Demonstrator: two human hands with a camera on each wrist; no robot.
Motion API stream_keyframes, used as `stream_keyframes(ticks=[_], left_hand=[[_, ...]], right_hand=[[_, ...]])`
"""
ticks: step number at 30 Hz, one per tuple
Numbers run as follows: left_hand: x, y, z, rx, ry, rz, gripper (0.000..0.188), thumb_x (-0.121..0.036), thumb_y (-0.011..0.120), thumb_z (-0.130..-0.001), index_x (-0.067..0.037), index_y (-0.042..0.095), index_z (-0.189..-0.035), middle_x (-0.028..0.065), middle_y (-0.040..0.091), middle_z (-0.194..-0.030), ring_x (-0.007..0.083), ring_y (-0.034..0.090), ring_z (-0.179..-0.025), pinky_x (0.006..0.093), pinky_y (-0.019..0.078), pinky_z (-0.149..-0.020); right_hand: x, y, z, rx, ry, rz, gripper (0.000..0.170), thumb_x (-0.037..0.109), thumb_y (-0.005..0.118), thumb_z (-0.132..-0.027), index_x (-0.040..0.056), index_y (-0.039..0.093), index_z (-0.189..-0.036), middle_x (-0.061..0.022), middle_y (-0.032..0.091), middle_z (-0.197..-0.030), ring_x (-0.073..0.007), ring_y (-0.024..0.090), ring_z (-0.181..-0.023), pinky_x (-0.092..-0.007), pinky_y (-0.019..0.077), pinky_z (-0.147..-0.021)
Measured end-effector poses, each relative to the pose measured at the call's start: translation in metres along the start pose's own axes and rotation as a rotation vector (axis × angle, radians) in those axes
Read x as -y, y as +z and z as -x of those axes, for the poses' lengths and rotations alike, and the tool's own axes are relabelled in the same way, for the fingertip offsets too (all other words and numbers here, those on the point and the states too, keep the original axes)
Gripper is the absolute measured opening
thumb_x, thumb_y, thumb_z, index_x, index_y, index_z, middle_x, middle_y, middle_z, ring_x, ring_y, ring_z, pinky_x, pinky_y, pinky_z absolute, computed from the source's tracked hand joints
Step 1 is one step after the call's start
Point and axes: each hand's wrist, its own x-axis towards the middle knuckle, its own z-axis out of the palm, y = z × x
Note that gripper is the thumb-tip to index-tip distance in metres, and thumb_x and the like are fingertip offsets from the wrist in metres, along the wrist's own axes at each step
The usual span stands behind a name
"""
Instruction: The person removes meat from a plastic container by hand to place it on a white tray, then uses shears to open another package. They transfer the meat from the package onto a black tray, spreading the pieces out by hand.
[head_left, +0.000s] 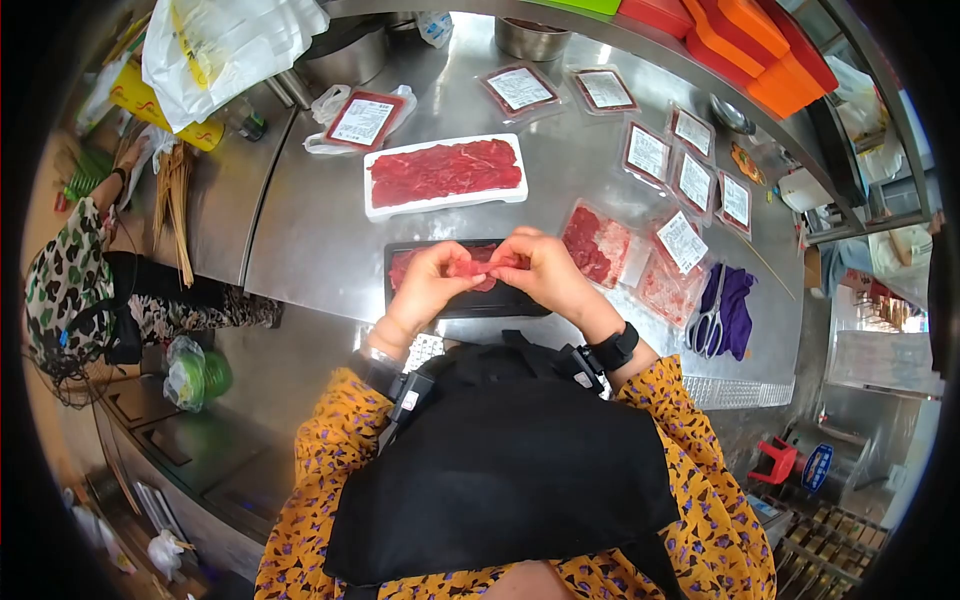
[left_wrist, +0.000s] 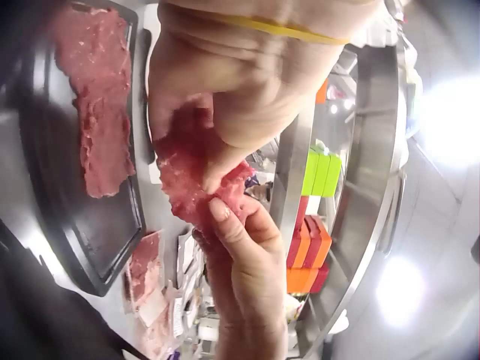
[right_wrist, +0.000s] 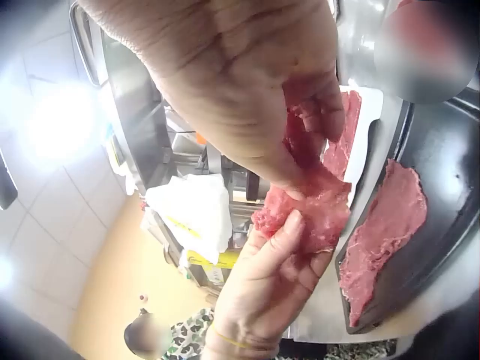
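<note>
Both hands hold one thin slice of raw red meat (head_left: 478,268) between them. The left hand (head_left: 425,287) pinches one side of it with thumb and fingers, and the right hand (head_left: 548,270) pinches the other. In the left wrist view the slice (left_wrist: 187,196) looks ragged-edged, with the thumbs pressed on it close together. Below the hands lies a black tray (head_left: 515,303), partly hidden by them. A long flat strip of meat (right_wrist: 386,232) rests in that tray, as the right wrist view shows. Just beyond stands a white tray (head_left: 374,208) with red meat laid along it.
Several labelled meat packs (head_left: 646,153) lie at the back right, one opened pack (head_left: 597,250) nearer. Scissors (head_left: 708,325) rest by a purple cloth (head_left: 735,310). Left are wooden skewers (head_left: 175,210) and another person (head_left: 75,290). Orange boxes (head_left: 745,40) sit on the shelf above.
</note>
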Motion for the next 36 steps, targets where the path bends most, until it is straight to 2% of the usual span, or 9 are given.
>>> stream_keyframes(ticks=[2,5,9,12,18,24,28,31,36], left_hand=[[-0.019,0.005,0.008,0.047,-0.078,0.471,0.013,0.001,0.063,-0.090,-0.001,0.058,-0.102,0.0075,0.065,-0.098,0.0158,0.066,-0.087,0.0285,0.0557,-0.078],[-0.013,0.004,0.007,-0.027,-0.084,0.659,0.010,-0.006,0.062,-0.094,-0.006,0.057,-0.102,0.0065,0.067,-0.098,0.0156,0.065,-0.086,0.0285,0.0539,-0.077],[-0.019,-0.004,0.007,-0.047,-0.071,0.502,0.014,-0.005,0.063,-0.093,-0.006,0.057,-0.105,0.0048,0.064,-0.099,0.0133,0.063,-0.086,0.0268,0.0530,-0.075],[-0.013,-0.023,0.008,-0.040,-0.046,0.233,0.018,-0.002,0.064,-0.090,-0.004,0.057,-0.106,0.0034,0.060,-0.096,0.0117,0.062,-0.083,0.0258,0.0519,-0.071],[-0.014,-0.051,0.008,-0.090,0.093,-0.273,0.010,0.003,0.067,-0.083,-0.003,0.062,-0.088,0.0005,0.058,-0.089,0.0074,0.060,-0.077,0.0223,0.0488,-0.066],[-0.009,-0.067,0.020,-0.030,-0.100,-0.134,0.009,-0.001,0.071,-0.085,-0.003,0.064,-0.090,-0.0030,0.065,-0.084,0.0047,0.060,-0.077,0.0203,0.0496,-0.069],[-0.001,-0.077,0.026,-0.065,-0.059,-0.179,0.009,-0.007,0.071,-0.088,-0.002,0.065,-0.093,-0.0008,0.067,-0.087,0.0055,0.061,-0.078,0.0220,0.0511,-0.071],[0.008,-0.082,0.028,-0.130,-0.074,-0.102,0.009,-0.009,0.068,-0.090,-0.001,0.066,-0.094,0.0006,0.068,-0.086,0.0063,0.062,-0.078,0.0223,0.0509,-0.072],[0.025,-0.087,0.029,-0.227,-0.026,-0.030,0.010,-0.011,0.068,-0.091,-0.001,0.068,-0.091,0.0010,0.068,-0.084,0.0067,0.060,-0.074,0.0225,0.0487,-0.068]], right_hand=[[-0.007,0.002,-0.003,0.015,-0.009,-0.063,0.012,0.002,0.071,-0.081,0.0012,0.067,-0.092,-0.0030,0.061,-0.080,-0.0117,0.060,-0.076,-0.0278,0.0499,-0.069],[-0.005,0.003,-0.003,0.106,0.103,-0.314,0.011,0.003,0.070,-0.085,0.0016,0.066,-0.095,-0.0017,0.064,-0.085,-0.0091,0.061,-0.080,-0.0249,0.0499,-0.073],[-0.010,0.005,-0.007,0.159,0.221,-0.553,0.013,0.005,0.070,-0.087,0.0019,0.065,-0.099,-0.0024,0.067,-0.091,-0.0083,0.062,-0.086,-0.0235,0.0501,-0.078],[-0.008,0.003,-0.011,0.146,0.275,-0.495,0.012,0.005,0.070,-0.087,0.0022,0.064,-0.097,-0.0010,0.067,-0.090,-0.0078,0.062,-0.084,-0.0238,0.0500,-0.077],[-0.006,0.012,-0.033,0.145,0.121,-0.282,0.009,0.002,0.069,-0.086,0.0017,0.063,-0.094,0.0006,0.065,-0.087,-0.0060,0.059,-0.080,-0.0232,0.0493,-0.073],[-0.023,0.031,-0.041,0.168,0.137,-0.224,0.008,0.000,0.069,-0.085,0.0008,0.064,-0.092,0.0001,0.065,-0.081,-0.0058,0.058,-0.074,-0.0229,0.0486,-0.066],[-0.035,0.040,-0.045,0.186,0.154,-0.242,0.008,0.001,0.070,-0.086,0.0004,0.065,-0.092,-0.0015,0.066,-0.081,-0.0067,0.059,-0.071,-0.0229,0.0486,-0.064],[-0.048,0.046,-0.048,0.222,0.291,-0.368,0.011,0.004,0.070,-0.088,0.0021,0.064,-0.098,-0.0011,0.067,-0.089,-0.0075,0.062,-0.082,-0.0225,0.0493,-0.074],[-0.051,0.051,-0.050,0.188,0.271,-0.385,0.012,0.003,0.069,-0.088,0.0015,0.064,-0.099,-0.0024,0.068,-0.093,-0.0081,0.062,-0.084,-0.0228,0.0500,-0.076]])
